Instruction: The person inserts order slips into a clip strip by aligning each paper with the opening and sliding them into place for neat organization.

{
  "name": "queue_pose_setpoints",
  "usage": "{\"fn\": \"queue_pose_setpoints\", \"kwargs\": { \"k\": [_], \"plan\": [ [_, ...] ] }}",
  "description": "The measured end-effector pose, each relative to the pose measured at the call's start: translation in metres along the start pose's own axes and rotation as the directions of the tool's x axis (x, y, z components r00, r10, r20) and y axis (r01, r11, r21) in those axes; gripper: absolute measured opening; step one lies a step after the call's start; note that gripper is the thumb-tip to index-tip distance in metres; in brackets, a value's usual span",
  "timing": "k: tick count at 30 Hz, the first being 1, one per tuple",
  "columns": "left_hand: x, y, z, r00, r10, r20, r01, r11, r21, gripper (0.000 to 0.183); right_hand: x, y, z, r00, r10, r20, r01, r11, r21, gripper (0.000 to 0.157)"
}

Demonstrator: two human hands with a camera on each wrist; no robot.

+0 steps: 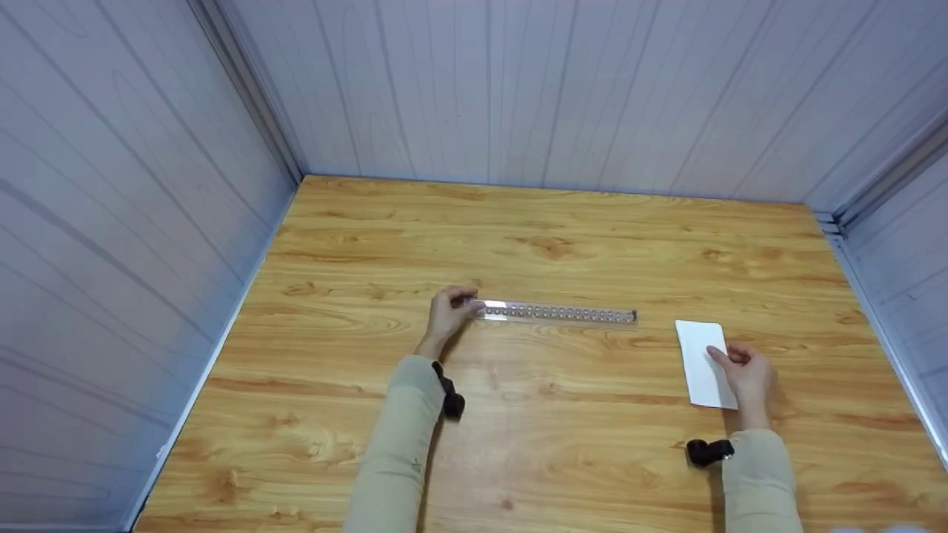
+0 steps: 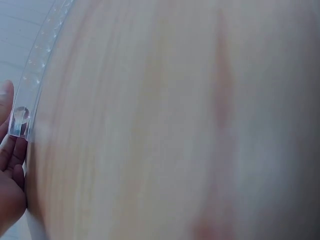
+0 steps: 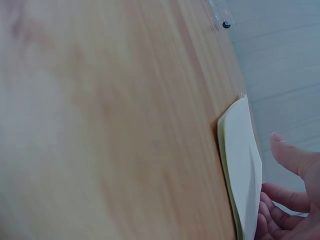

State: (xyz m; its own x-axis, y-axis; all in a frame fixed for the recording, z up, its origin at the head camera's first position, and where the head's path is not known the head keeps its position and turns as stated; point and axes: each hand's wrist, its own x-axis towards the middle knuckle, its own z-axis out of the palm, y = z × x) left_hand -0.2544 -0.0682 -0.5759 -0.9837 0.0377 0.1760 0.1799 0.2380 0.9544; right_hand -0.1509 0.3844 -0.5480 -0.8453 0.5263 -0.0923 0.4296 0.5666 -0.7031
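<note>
A long clear plastic strip with rows of round bumps (image 1: 555, 312) lies crosswise in mid-table, a small dark spot at its right end. My left hand (image 1: 450, 311) grips its left end, thumb over the top. In the left wrist view, fingers (image 2: 14, 155) show below the strip's end (image 2: 22, 117). On the right is a white paper pad (image 1: 702, 366), whose edge looks yellowish in the right wrist view. My right hand (image 1: 749, 374) is at the pad's right edge. There, the fingers touch the pad (image 3: 242, 160) while the thumb (image 3: 290, 155) stands apart from it.
The wood-grain table (image 1: 548, 444) is bordered by pale panel walls (image 1: 474, 89) at the back and both sides. A black wrist camera (image 1: 453, 400) sits at the left cuff, another black camera (image 1: 707, 451) at the right.
</note>
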Motion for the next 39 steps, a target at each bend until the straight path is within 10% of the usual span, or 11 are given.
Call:
{"fn": "queue_pose_setpoints", "kwargs": {
  "k": [30, 39],
  "plan": [
    [-0.001, 0.002, 0.002, 1.0, 0.005, 0.029, -0.004, 0.998, -0.057, 0.02, 0.0, 0.0, 0.0, 0.984, 0.154, 0.089, -0.152, 0.988, -0.028, 0.057],
    [-0.012, 0.035, -0.003, 0.999, -0.003, 0.05, 0.008, 0.996, -0.087, 0.02, -0.001, -0.001, 0.0, 0.983, 0.172, 0.07, -0.173, 0.985, 0.011, 0.053]
  ]
}}
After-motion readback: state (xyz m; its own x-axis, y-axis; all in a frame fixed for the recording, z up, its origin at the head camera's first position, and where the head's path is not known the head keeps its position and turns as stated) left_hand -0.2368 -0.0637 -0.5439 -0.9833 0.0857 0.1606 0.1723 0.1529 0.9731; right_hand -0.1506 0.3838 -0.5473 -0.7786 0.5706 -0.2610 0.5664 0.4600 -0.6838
